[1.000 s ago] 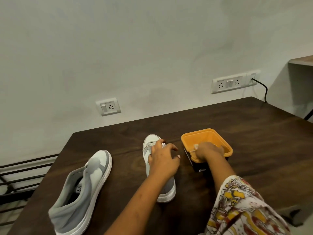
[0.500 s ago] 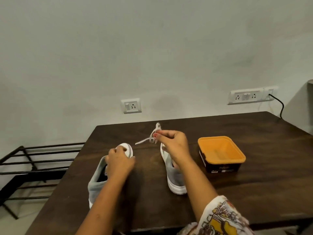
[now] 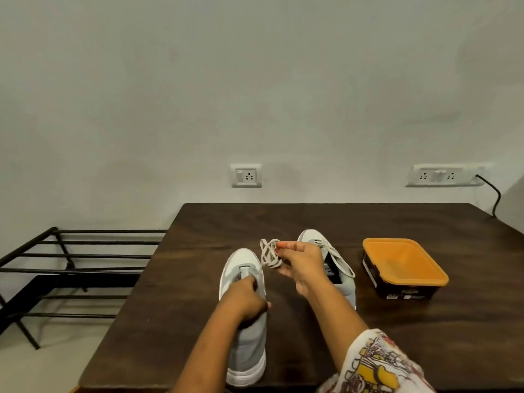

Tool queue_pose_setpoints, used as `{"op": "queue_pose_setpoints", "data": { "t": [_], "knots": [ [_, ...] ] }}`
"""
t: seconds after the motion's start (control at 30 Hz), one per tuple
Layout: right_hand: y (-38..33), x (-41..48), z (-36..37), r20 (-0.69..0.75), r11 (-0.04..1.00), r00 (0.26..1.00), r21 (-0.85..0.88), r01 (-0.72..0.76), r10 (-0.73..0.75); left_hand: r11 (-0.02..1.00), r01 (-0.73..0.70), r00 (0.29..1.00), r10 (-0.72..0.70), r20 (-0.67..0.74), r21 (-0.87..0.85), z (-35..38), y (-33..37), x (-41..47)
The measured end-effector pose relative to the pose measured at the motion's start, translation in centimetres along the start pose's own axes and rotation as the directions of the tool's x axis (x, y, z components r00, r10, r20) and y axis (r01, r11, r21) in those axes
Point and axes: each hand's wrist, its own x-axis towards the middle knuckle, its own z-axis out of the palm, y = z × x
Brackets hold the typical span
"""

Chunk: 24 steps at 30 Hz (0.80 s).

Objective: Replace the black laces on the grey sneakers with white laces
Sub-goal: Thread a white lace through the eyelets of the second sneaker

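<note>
At the near centre of the dark wooden table (image 3: 425, 336), fingertips first: the right hand (image 3: 300, 268) pinches a bundled white lace (image 3: 269, 254) between thumb and forefinger, the loops held just above the tabletop, between the two shoes. Remaining fingers of that hand are loosely curled. The left hand (image 3: 243, 299) is closed on the tongue area of the left grey sneaker (image 3: 246, 336), fingers tucked into the opening; exact grip is hidden by the back of the hand. This sneaker stands upright, toe pointing to the wall, no lace visible on it. The right grey sneaker (image 3: 337, 268) sits just beside and partly behind the right hand, with a white lace (image 3: 338, 256) threaded in its eyelets. An orange-topped container (image 3: 402, 265) rests further right, apart from the shoes. A black metal rack (image 3: 71, 268) stands left of the table.
</note>
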Motion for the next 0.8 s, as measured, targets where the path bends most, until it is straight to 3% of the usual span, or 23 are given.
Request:
{"op": "queue_pose_setpoints", "data": {
  "t": [0.2,0.33,0.5,0.67,0.73,0.8],
  "knots": [
    [0.6,-0.1,-1.1,-0.061,1.0,0.998,0.019,-0.003,0.004,0.994,-0.095,0.992,0.09,-0.089,-0.047,0.8,0.4,-0.6],
    [1.1,-0.8,-1.4,-0.032,1.0,0.999,0.018,0.011,-0.01,0.928,-0.168,0.95,0.063,-0.306,-0.332,0.0,0.0,-0.6],
    [0.9,-1.0,-0.9,0.112,0.999,0.993,0.001,0.041,-0.041,0.711,-0.354,0.923,0.164,-0.347,-0.607,0.3,0.4,-0.7],
    [0.6,0.1,-1.0,0.185,0.981,0.979,-0.151,0.119,-0.09,0.57,-0.326,0.938,0.093,-0.335,-0.755,-0.4,1.0,0.8],
    [0.6,1.0,-1.3,0.186,0.967,0.976,-0.206,0.149,-0.11,0.432,-0.292,0.949,0.024,-0.313,-0.853,-1.3,1.1,1.2],
    [0.7,1.9,-1.7,0.179,0.946,0.978,-0.282,0.158,-0.11,0.198,-0.247,0.961,-0.076,-0.267,-0.948,-2.2,1.2,1.3]
  ]
}}
